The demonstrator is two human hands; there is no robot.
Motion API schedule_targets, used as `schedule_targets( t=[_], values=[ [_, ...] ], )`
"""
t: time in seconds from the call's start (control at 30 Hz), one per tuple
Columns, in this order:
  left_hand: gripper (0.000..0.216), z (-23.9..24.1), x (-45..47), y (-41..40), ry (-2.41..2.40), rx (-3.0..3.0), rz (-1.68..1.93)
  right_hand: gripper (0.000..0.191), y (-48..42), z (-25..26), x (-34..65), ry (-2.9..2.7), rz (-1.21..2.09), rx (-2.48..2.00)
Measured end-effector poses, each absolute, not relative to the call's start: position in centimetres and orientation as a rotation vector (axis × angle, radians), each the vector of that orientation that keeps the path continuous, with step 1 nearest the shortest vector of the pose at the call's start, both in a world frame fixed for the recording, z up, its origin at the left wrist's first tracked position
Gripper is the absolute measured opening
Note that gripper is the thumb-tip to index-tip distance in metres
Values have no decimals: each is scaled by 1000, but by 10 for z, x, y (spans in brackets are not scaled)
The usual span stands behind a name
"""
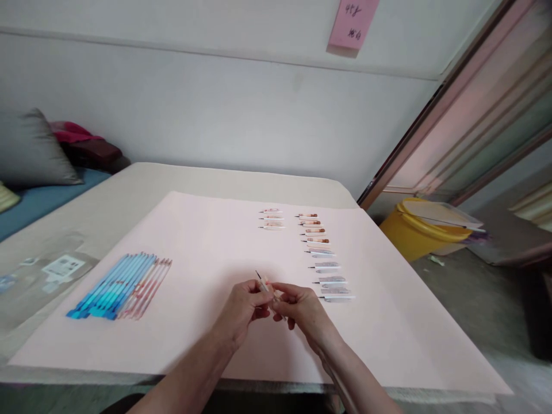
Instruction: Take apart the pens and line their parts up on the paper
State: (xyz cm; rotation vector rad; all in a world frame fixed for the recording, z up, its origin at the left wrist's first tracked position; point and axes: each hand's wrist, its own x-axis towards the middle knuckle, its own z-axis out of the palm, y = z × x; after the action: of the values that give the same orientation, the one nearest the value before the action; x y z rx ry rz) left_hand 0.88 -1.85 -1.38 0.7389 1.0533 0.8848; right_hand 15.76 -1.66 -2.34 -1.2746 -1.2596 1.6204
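Close to the front middle of the pink sheet, my left hand (248, 303) and my right hand (301, 307) meet with bent fingers. Between them they grip a slim white pen refill (261, 279), its dark tip pointing up and left, together with a small pinkish piece partly covered by the fingers. Right of my hands lies a column of pen refills (338, 298) beside short grey or brown printed pieces (319, 232). A few pinkish pieces with refills (271, 218) rest farther back. On the left sits a row of blue pen barrels (116, 282) next to pink-and-clear ones (146, 290).
The pink sheet (207, 230) covers most of the table. A clear plastic bag with a white label (64, 266) lies at the left. A yellow bin (401, 227) stands on the floor at right. A grey cushion (37, 149) is at far left, and a white wall (215, 109) rises behind.
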Motion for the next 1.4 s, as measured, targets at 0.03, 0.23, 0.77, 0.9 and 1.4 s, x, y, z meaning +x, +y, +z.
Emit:
schedule_targets(
  t=[0.03, 0.23, 0.77, 0.9, 1.4],
  values=[
    [16, -15, 9, -18, 1055, 738, 883, 39, -17, -23, 158, -1272, 1613, -1282],
    [19, -20, 10, -18, 1072, 744, 885, 40, -17, -20, 160, -1398, 1596, -1311],
    [19, -24, 16, -15, 1097, 576, 1174, 33, -25, -22, 145, -878, 1692, -1191],
    [20, -31, 23, -18, 1127, 575, 1209, 33, -24, -30, 136, -852, 1603, -1185],
    [31, -2, -19, -2, 1192, 943, 865, 36, -14, -17, 156, -918, 1602, -1283]
  ],
)
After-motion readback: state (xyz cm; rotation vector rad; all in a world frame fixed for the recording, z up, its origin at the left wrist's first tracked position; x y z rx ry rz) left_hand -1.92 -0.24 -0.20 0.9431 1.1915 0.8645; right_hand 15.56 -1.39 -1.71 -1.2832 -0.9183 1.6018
